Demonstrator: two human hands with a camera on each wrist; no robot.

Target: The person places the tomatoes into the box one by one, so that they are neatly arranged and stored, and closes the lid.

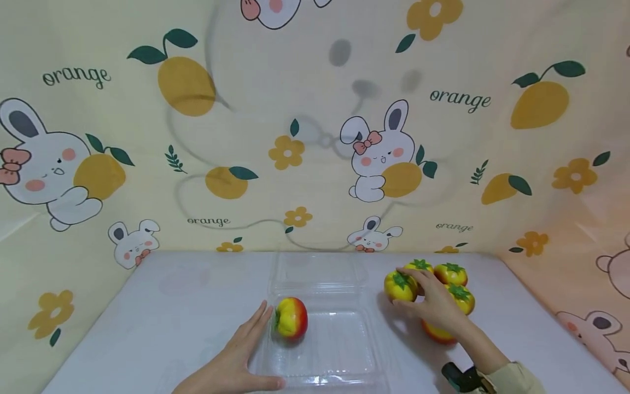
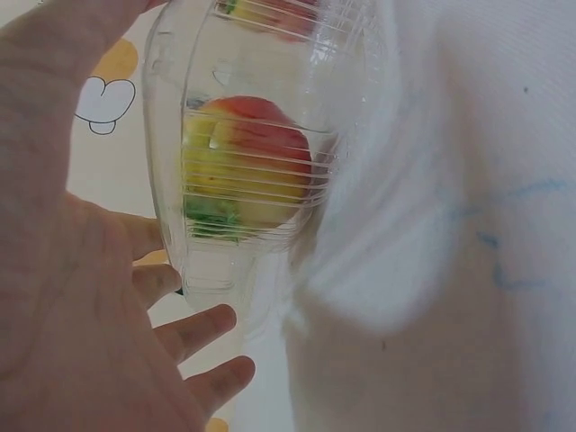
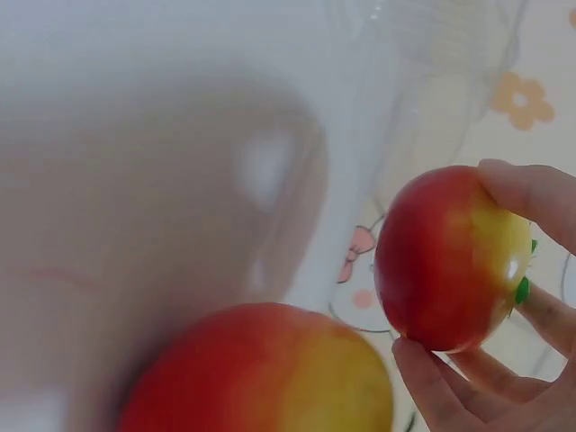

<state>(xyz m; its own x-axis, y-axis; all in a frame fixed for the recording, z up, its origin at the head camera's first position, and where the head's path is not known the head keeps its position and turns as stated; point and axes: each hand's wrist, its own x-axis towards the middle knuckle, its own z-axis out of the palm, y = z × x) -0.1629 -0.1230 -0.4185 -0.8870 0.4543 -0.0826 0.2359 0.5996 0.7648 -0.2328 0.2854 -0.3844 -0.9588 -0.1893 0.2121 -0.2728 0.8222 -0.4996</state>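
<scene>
In the head view my right hand (image 1: 435, 301) pinches a red-and-yellow toy persimmon (image 1: 400, 287) with a green leafy cap between thumb and fingers. The right wrist view shows that held persimmon (image 3: 445, 261) raised, with another persimmon (image 3: 261, 382) below it. An open clear plastic box (image 1: 339, 342) stands on the table, and one persimmon (image 1: 291, 318) lies on its side in its back left part. My left hand (image 1: 233, 350) rests along the box's left side, fingers extended and thumb at the front edge. Seen from the left wrist, the fingers (image 2: 202, 333) are spread beside the ribbed wall.
Several more persimmons cluster right of the box, one at the back (image 1: 451, 273) and one partly under my right forearm (image 1: 439, 332). The box's hinged lid (image 1: 317, 272) lies folded back toward the printed cloth (image 1: 315, 120) behind the white table (image 1: 197, 295).
</scene>
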